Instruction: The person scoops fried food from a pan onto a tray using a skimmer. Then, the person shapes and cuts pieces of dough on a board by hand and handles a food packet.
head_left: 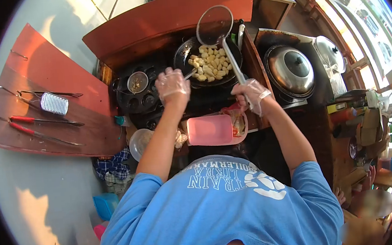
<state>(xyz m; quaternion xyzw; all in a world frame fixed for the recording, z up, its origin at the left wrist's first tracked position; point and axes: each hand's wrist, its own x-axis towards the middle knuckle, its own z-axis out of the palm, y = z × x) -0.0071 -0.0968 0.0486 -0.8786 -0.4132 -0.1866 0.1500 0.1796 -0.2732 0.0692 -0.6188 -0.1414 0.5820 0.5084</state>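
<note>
A dark wok (181, 53) holds many pale yellow, fried-looking chunks (209, 64). My right hand (252, 94), in a clear plastic glove, is closed round the long handle of a wire-mesh skimmer (215, 25). The skimmer's round head is raised over the wok's far rim. My left hand (172, 85), also gloved, is at the wok's left side. From it a thin metal utensil (190, 74) reaches into the chunks; its far end is hidden. The fingers of this hand seem bent round it, though the grip is partly hidden.
Left of the wok, a small strainer (137, 82) rests on a dark moulded pan (129, 101). Nearer me are a pink container (210, 130) and a clear bowl (140, 143). A lidded steel pot (289, 71) stands right. Red boards (168, 20) edge the stove; tongs (46, 119) and a grater (54, 103) hang left.
</note>
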